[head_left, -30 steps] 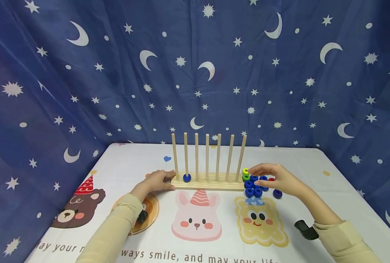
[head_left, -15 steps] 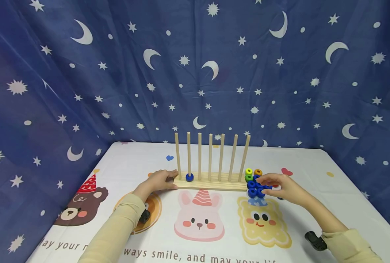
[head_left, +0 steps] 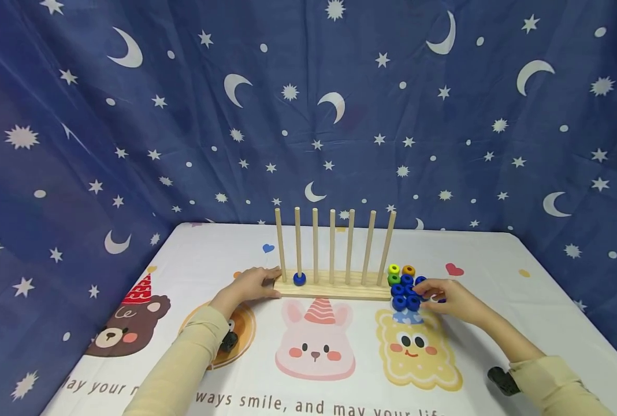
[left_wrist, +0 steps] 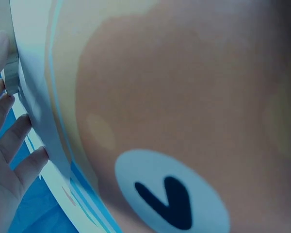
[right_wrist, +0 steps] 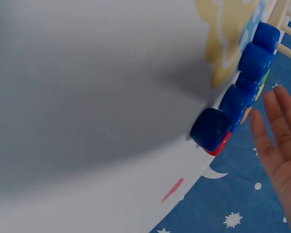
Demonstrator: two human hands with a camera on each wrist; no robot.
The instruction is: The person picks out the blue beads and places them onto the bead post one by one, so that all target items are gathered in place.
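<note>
A wooden peg rack (head_left: 339,290) with several upright pegs stands mid-table, with one blue bead (head_left: 300,279) low on its second peg from the left. My left hand (head_left: 251,284) holds the rack's left end between thumb and fingers; in the left wrist view its other fingers (left_wrist: 19,131) spread beside the wood. At the rack's right end lies a cluster of blue beads (head_left: 399,303). My right hand (head_left: 451,297) reaches over the cluster's right side, thumb and fingertips apart. In the right wrist view its fingers (right_wrist: 276,126) are extended close to the row of beads.
Green (head_left: 394,279), yellow (head_left: 394,269) and orange (head_left: 408,270) beads sit at the back of the cluster. A red bead (right_wrist: 217,148) shows behind a dark blue one in the right wrist view. A starry blue curtain (head_left: 308,115) hangs behind the white cartoon-printed tablecloth (head_left: 360,323).
My right hand has moved down and a little right over the blue beads, uncovering the orange bead. My left hand stays at the rack's end. The head view has shifted slightly.
</note>
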